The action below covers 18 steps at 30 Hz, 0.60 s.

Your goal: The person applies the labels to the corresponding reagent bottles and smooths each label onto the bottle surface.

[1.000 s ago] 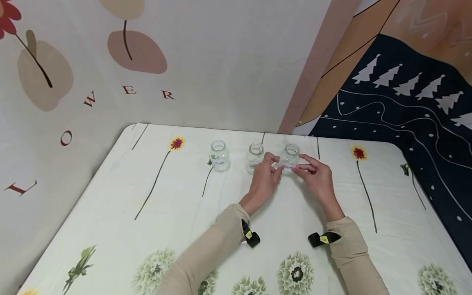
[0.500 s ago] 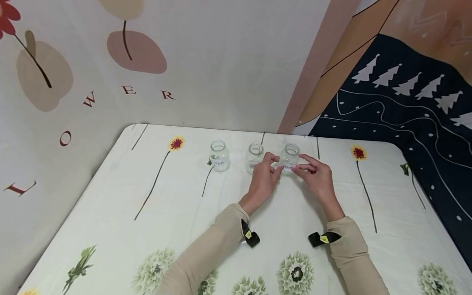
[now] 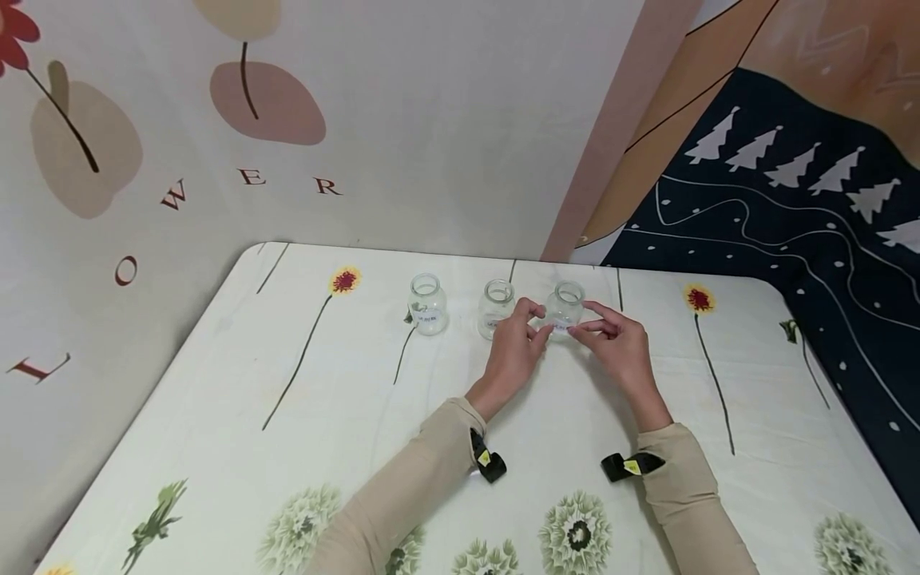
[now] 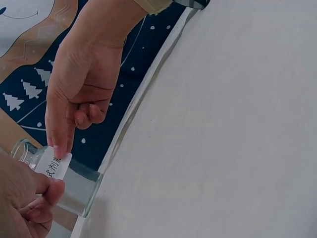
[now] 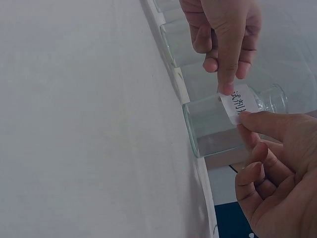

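A clear glass jar (image 3: 565, 305) stands upright between the two hands, rightmost of three. A white paper label (image 5: 237, 103) with handwritten characters lies across its front, below the neck. My left hand (image 3: 512, 351) is at the label's left end, thumb on it and a fingertip beside the jar's wall. From the other side my right hand (image 3: 620, 355) pinches the label's right end between thumb and index finger. In the left wrist view the right hand (image 4: 81, 84) reaches down to the label (image 4: 53, 163), its other fingers curled in.
Two more glass jars, a middle one (image 3: 496, 307) and a left one (image 3: 428, 305), stand in the same row, each bearing a label. The table (image 3: 287, 351) wears a flower-printed white cloth. Behind its far edge hangs a printed fabric backdrop (image 3: 446, 160).
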{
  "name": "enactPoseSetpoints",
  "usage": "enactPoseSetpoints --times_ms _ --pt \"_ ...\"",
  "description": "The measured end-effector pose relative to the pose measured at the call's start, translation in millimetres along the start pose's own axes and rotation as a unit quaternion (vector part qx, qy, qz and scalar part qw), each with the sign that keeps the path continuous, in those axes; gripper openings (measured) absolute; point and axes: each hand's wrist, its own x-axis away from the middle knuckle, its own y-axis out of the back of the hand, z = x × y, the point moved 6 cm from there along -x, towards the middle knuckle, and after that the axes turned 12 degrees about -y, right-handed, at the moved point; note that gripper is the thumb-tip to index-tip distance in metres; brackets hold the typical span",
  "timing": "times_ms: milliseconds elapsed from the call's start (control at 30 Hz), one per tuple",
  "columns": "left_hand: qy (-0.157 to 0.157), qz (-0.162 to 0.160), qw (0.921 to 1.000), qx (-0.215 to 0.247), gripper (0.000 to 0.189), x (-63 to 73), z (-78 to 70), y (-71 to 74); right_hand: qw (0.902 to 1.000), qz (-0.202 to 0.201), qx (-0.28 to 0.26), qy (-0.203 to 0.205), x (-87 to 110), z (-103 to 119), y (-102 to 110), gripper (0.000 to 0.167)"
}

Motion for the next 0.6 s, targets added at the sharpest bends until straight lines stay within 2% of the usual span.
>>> enactPoseSetpoints --times_ms 600 --pt "-0.003 -0.003 1.0000 0.002 0.019 -0.9 -1.3 0.4 0.9998 -0.014 0.012 -0.005 0.6 -0.6 1.1 0.048"
